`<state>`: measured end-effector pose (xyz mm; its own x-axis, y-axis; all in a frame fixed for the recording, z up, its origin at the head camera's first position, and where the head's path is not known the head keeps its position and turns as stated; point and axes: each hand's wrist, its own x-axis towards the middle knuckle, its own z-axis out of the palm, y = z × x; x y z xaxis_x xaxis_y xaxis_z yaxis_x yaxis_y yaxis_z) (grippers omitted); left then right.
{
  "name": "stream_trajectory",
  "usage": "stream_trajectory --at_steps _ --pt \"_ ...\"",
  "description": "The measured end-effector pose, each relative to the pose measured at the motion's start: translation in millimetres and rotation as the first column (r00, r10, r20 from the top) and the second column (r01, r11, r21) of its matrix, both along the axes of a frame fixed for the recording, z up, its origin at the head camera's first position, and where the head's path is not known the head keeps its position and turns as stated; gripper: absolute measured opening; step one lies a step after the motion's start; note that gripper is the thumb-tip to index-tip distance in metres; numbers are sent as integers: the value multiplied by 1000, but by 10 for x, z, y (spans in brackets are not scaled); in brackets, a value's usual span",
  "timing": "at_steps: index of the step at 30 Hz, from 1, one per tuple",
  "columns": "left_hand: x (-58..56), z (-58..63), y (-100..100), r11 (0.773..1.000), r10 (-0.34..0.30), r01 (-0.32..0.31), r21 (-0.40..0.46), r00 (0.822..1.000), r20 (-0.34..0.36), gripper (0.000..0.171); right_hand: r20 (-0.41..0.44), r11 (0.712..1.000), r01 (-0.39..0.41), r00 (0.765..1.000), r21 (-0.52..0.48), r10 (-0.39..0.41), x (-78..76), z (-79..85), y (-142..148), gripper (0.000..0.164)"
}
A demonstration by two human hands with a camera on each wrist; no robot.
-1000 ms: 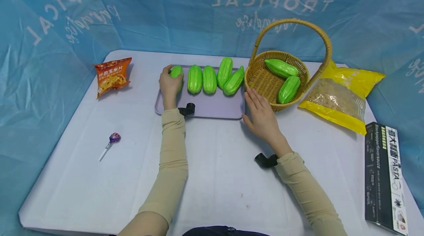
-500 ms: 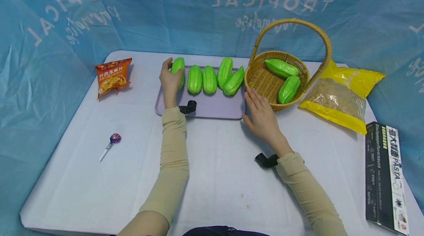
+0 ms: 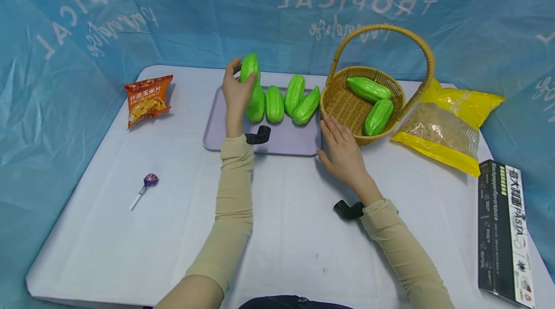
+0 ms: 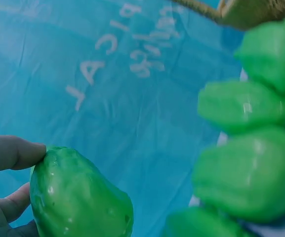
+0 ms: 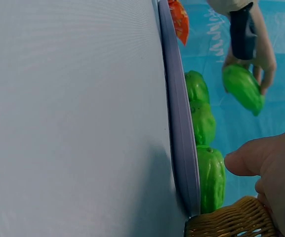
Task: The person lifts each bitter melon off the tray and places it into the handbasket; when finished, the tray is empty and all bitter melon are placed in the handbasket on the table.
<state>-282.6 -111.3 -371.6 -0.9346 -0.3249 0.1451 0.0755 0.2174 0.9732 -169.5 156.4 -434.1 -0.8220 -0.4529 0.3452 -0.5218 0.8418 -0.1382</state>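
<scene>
My left hand [image 3: 236,93] pinches a bright green, ridged gourd [image 3: 250,66] between thumb and fingers, raised over the back of the lilac tray [image 3: 282,142]. The left wrist view shows the same gourd [image 4: 78,195] with fingertips along its side. Several similar gourds [image 3: 274,105] lie in a row on the tray. At the tray's right end stands a wicker basket [image 3: 336,106] with a tall handle and two green gourds [image 3: 378,117] inside. My right hand [image 3: 344,157] rests its extended fingers against the basket's near left side. Its thumb [image 5: 246,157] sticks out, touching nothing I can make out.
An orange snack bag [image 3: 148,100] lies at the back left, with a lollipop [image 3: 150,180] nearer me. Right of the basket are a yellow bag [image 3: 446,126] and a black-and-white pasta box [image 3: 505,234]. A blue curtain [image 3: 243,20] hangs behind the white table.
My left hand has lifted the leftmost gourd off the tray, then carried it up and to the right. My right hand and the basket have stayed put.
</scene>
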Motion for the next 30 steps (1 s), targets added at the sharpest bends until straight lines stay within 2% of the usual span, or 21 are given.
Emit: stream_trajectory --at_steps 8,12,18,25,30 --pt "22 121 330 996 -93 93 5 996 -5 53 9 1000 1 1000 2 -1 -5 -11 5 72" --pt "55 182 541 984 -178 178 16 984 1 53 12 1000 0 1000 3 0 -6 -11 10 72" --pt "112 252 876 951 -309 309 1 951 17 53 15 1000 0 1000 -4 0 -7 -13 3 73" --pt "187 320 1213 899 -435 436 -31 900 19 53 -10 1000 -3 1000 -2 3 -5 -4 12 73" --pt "174 409 1403 859 -511 511 6 859 22 53 -25 1000 -11 1000 -23 10 -7 -11 27 70"
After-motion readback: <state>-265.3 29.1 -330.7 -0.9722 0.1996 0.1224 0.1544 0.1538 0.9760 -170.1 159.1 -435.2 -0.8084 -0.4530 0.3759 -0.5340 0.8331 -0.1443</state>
